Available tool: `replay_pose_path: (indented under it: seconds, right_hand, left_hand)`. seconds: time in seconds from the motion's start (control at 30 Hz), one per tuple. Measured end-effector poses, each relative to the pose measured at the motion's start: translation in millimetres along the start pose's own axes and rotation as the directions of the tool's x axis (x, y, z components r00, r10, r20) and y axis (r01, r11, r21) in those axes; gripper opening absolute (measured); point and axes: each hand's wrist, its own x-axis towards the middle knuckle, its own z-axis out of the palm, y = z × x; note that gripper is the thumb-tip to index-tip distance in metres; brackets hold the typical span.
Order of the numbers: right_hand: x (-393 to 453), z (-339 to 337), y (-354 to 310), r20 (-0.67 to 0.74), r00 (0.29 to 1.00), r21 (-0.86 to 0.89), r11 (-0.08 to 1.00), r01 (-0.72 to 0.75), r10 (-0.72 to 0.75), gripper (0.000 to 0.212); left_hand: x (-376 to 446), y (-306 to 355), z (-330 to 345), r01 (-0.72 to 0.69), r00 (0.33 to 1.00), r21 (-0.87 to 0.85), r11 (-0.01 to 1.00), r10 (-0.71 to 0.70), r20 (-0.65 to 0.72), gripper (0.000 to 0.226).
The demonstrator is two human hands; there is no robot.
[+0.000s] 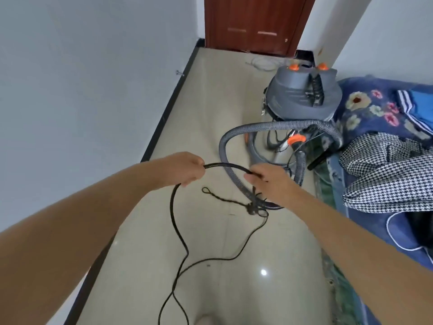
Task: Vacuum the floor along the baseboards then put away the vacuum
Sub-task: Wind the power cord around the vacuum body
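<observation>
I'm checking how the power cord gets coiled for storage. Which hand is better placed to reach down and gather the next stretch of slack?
Probably the left hand. The loose power cord drops straight from its grip to the floor, while the right hand grips the cord on the side with the knotted bundle.

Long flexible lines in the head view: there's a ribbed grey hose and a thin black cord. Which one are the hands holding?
The thin black power cord: the left hand and right hand grip it. The ribbed grey vacuum hose loops untouched beyond them.
</observation>
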Motion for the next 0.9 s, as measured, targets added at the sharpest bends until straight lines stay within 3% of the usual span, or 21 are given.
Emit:
replay_pose_path:
  seconds: [0.1,0.2,0.27,0.33,0.4,0.53,0.6,0.67,0.73,0.8,0.9]
  right_hand:
    - [40.5,-44.4,32.0,-0.050,0.992,-0.113,0.986,-0.121,0.116,0.026]
    - [75.9,-78.0,90.5,-0.171,0.922,0.064,0.937,-0.343,0.349,0.029]
    - [92.7,-97.1,126.8,-0.177,0.852,0.176,0.868,-0.465,0.493,0.026]
    - [109.4,-107.3,158.2,-0.111,0.827,0.062,0.835,-0.547,0.550,0.029]
    - [123.7,-114.3,173.4,-0.026,0.836,-0.076,0.833,-0.549,0.548,0.025]
    - [146.2,-144.2,169.2,0.288,0.868,0.016,0.904,-0.427,0.405,0.016]
    - [164.1,-166.2,168.1,0.308,0.904,0.040,0.946,-0.323,0.296,0.017]
    - [185.1,-194.1,170.2,0.209,0.953,0.057,0.970,-0.236,0.219,0.030]
    - [201.4,-219.4,180.1,0.055,0.975,0.147,0.964,-0.223,0.218,0.042]
    - [216.6,-243.0,191.8,-0.056,0.973,0.276,0.940,-0.199,0.222,0.044]
    - [234.4,-263.1,207.3,-0.005,0.965,0.380,0.894,-0.239,0.261,0.030]
  left_hand:
    - [41.6,-8.3,-13.7,0.096,0.995,0.021,0.995,-0.097,0.010,0.021]
    - [84.1,-29.7,-2.4,0.200,0.979,0.061,0.978,-0.198,-0.043,0.025]
    - [109.7,-39.9,6.5,0.253,0.966,0.082,0.964,-0.248,-0.069,0.031]
    - [132.0,-37.1,9.0,0.295,0.949,0.162,0.942,-0.270,-0.160,0.032]
    - [156.5,-17.9,6.4,0.307,0.937,0.309,0.900,-0.228,-0.266,0.026]
    - [216.2,69.6,-11.9,0.107,0.966,0.469,0.877,0.020,-0.258,0.019]
    - [247.1,122.6,-28.8,-0.023,0.953,0.479,0.878,0.164,-0.254,0.019]
    - [277.0,159.9,-50.9,-0.069,0.920,0.449,0.891,0.230,-0.316,0.016]
    - [302.8,166.3,-68.4,0.043,0.892,0.373,0.927,0.132,-0.433,0.019]
    - [321.4,157.0,-74.2,0.235,0.865,0.290,0.928,-0.063,-0.497,0.019]
    - [341.2,141.6,-69.1,0.403,0.825,0.116,0.908,-0.306,-0.475,0.024]
